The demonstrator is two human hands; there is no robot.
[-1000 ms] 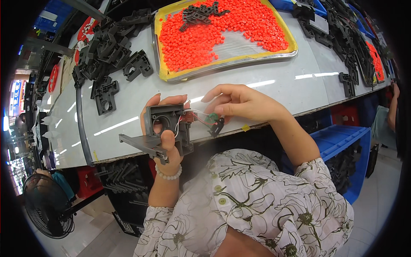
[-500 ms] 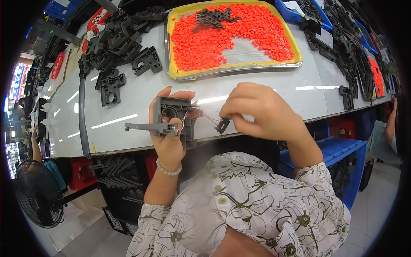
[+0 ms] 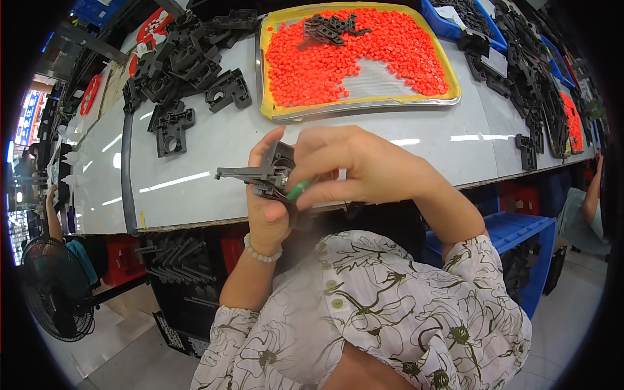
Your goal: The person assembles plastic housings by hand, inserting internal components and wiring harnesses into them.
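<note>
My left hand (image 3: 270, 218), with a beaded bracelet at the wrist, is wrapped round a dark grey plastic housing (image 3: 263, 175) just above the table's front edge. A long thin arm of the housing sticks out to the left. My right hand (image 3: 364, 166) reaches over the housing from the right, thumb and fingers pinching a small green piece (image 3: 299, 189) against its right side. The fingers hide most of the housing's inside and the wires seen earlier.
Behind my hands, a yellow-rimmed metal tray (image 3: 364, 103) holds many small orange-red pieces, with dark parts (image 3: 328, 29) on top. Similar dark housings (image 3: 179, 62) are piled at the left. More dark parts (image 3: 513, 71) and a blue bin (image 3: 497, 36) line the right.
My right hand has moved left, bringing the small wired part from beside the housing up against it. My left hand has turned the housing and shifted slightly right.
</note>
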